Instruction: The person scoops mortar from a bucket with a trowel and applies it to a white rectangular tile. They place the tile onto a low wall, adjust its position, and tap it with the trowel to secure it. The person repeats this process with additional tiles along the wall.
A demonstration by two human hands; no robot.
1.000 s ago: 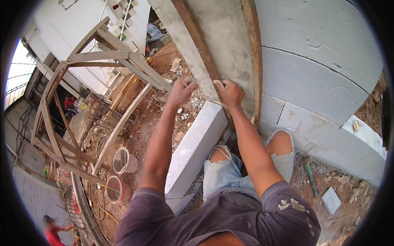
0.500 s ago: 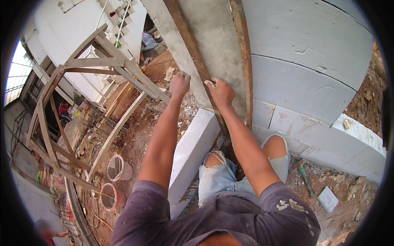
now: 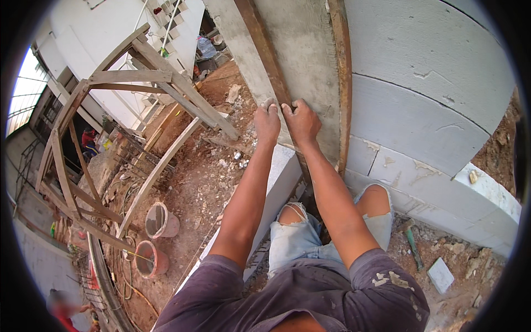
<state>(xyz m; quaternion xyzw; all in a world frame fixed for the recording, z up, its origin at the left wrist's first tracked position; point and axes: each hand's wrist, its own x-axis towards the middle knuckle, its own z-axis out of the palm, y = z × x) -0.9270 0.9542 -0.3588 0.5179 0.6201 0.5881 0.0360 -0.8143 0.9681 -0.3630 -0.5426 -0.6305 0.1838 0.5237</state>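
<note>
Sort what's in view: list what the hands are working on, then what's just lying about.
In hand:
- left hand and right hand, side by side on the concrete column
- wooden plank against the column, under the fingers

Lying about:
- two buckets on the dirt
- timber frame
- grey block wall
- white block by the knees
- small tile piece

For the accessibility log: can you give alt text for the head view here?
Both hands, the left hand and right hand, press side by side against a wooden plank fixed to a concrete column. A white block lies below them, grey block wall to the right, two buckets on the dirt.
</note>
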